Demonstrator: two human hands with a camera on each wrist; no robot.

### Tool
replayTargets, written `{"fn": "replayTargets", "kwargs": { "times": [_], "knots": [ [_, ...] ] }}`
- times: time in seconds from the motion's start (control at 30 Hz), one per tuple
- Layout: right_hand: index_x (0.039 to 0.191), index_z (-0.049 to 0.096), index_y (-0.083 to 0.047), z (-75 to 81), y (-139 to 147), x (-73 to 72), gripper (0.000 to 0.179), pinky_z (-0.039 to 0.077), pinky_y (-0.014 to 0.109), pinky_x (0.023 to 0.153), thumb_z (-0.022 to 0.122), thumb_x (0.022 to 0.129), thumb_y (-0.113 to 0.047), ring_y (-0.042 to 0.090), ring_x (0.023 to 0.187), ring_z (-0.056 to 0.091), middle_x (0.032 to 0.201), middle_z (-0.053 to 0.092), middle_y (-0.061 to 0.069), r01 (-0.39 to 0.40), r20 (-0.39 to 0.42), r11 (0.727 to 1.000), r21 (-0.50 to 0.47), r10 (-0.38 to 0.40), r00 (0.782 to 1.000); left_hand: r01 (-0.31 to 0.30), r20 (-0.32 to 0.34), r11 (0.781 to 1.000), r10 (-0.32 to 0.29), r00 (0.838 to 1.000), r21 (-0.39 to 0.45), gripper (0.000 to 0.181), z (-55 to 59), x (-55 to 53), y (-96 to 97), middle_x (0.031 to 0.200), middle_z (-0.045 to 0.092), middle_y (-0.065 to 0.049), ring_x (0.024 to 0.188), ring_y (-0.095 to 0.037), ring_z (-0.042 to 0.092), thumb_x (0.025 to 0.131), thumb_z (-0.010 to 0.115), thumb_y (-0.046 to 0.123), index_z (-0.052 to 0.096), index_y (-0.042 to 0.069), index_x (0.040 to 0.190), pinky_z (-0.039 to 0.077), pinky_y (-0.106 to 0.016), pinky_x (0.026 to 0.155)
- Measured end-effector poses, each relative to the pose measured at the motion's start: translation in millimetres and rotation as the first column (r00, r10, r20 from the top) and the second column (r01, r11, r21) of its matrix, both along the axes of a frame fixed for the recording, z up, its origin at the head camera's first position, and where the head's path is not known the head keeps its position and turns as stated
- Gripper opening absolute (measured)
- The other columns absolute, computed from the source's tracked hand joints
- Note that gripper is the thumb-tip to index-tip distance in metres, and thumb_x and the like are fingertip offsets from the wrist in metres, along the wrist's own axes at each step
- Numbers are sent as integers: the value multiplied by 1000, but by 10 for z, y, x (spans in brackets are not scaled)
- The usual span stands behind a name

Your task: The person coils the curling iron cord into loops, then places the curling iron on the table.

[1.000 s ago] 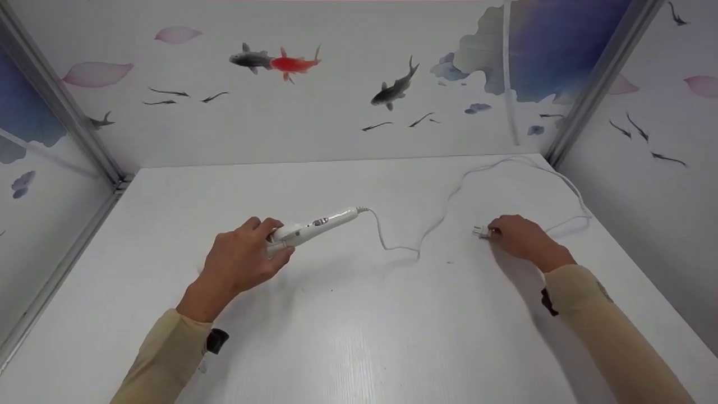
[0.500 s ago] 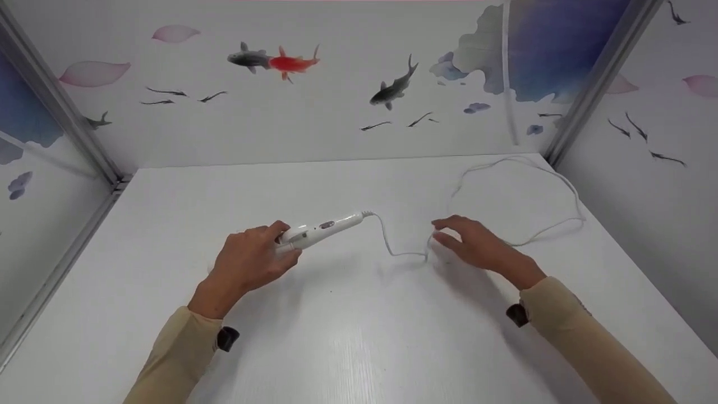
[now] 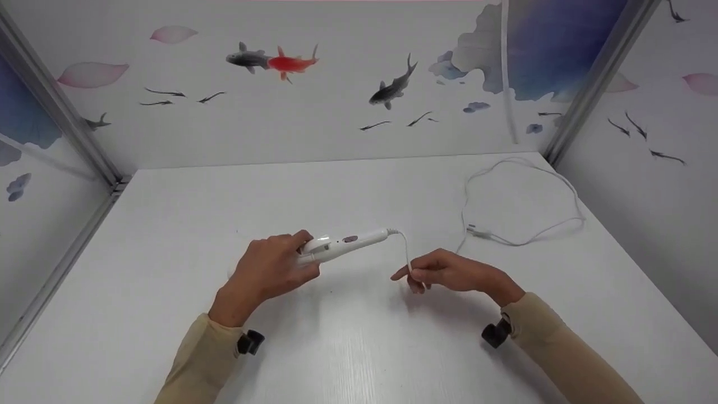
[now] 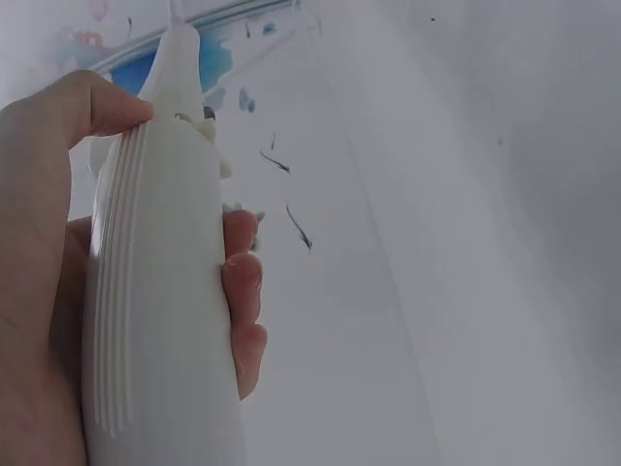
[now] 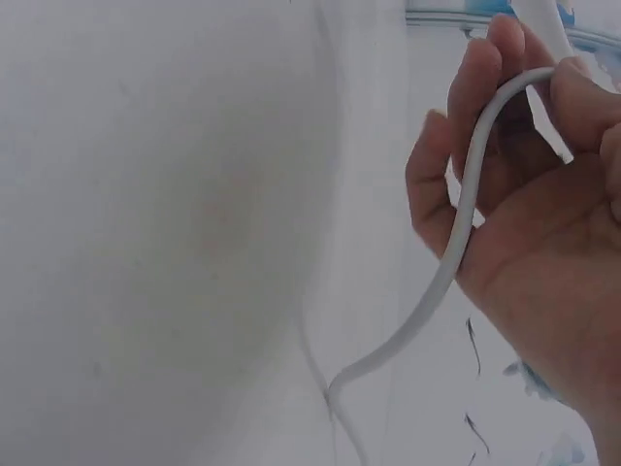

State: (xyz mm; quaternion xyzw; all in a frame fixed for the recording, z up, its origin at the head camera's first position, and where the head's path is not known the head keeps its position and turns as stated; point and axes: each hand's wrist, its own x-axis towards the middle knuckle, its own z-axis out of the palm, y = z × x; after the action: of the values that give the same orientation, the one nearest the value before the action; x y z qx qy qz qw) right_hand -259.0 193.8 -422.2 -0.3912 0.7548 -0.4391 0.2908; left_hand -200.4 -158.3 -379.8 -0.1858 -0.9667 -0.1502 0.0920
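Note:
My left hand [image 3: 272,269] grips a white hair straightener [image 3: 353,242] above the table, its cord end pointing right. In the left wrist view the fingers curl round the ridged white body [image 4: 165,282], and the thumb lies along one side. A thin white cord [image 3: 406,249] drops from the straightener's end to my right hand [image 3: 449,270]. In the right wrist view that hand pinches the cord [image 5: 473,175] between thumb and finger, while the other fingers are loosely bent. The plug [image 3: 478,231] lies on the table beyond the right hand.
The rest of the cord [image 3: 575,193] lies in a wide loop at the back right of the white table [image 3: 359,348]. Panels [image 3: 336,129] printed with fish and petals close off the back and both sides. Metal posts [image 3: 603,84] stand at the corners.
My right hand has let go of the plug, come left and nearer, and taken the cord by the straightener. The left hand has carried the straightener right and slightly nearer.

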Motion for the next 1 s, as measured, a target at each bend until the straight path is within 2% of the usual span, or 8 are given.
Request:
{"fn": "replayTargets", "kwargs": {
  "times": [0.1,0.2,0.3,0.43,0.57,0.7,0.87,1.0],
  "knots": [
    [84,56,4,-53,4,1,26,42,23,74,45,105,-6,33,133,56,94,63,30,-49,26,998,-36,50,998,2,20,1000,-2,1000,9,34,8,28,26,88,71,-3,69,-16,57,84,62,32,65,14,113,48,-34,62],
    [84,58,7,-92,-42,13,24,42,21,72,47,103,-3,31,130,60,94,66,29,-47,40,998,-52,49,998,15,40,999,-16,999,33,34,10,53,58,87,71,-3,68,-15,56,84,61,31,65,14,113,47,-33,62],
    [87,68,4,-117,-139,19,24,41,20,65,54,102,-8,18,94,70,86,69,18,31,39,1000,0,-31,999,35,50,998,-38,998,59,33,-3,67,93,86,70,-1,66,-14,54,85,62,31,65,13,113,45,-32,61],
    [94,76,-3,-144,-277,8,19,36,20,54,64,98,-17,5,56,43,70,62,0,142,30,984,106,-146,989,72,48,996,-74,996,55,32,-41,70,136,82,68,1,63,-12,51,88,64,35,65,15,112,42,-30,59],
    [91,75,1,-152,-376,-41,17,37,21,57,71,93,-15,5,59,42,69,66,7,136,-102,987,87,-127,987,118,39,993,-119,992,22,33,-93,64,163,79,67,3,61,-10,48,90,66,43,66,16,109,41,-28,58],
    [88,75,-2,-132,-441,-119,10,42,21,65,74,90,-11,5,65,45,76,69,7,142,-237,985,98,-115,965,182,58,983,-181,982,-10,36,-146,62,169,75,63,5,61,-8,46,91,66,49,67,17,107,40,-27,58],
    [81,77,-9,-64,-509,-173,11,38,20,58,77,87,-18,5,63,46,69,64,-6,233,-173,958,168,-204,964,255,128,967,-252,959,-8,37,-190,61,168,75,63,8,63,-7,45,89,69,52,72,18,102,38,-25,60],
    [79,77,-13,74,-578,-130,13,36,23,57,81,84,-24,7,63,45,66,61,-9,280,-195,939,198,-242,951,258,169,966,-254,952,1,37,-186,43,161,73,61,8,61,-7,44,87,71,53,74,18,99,36,-23,57]
  ]
}}
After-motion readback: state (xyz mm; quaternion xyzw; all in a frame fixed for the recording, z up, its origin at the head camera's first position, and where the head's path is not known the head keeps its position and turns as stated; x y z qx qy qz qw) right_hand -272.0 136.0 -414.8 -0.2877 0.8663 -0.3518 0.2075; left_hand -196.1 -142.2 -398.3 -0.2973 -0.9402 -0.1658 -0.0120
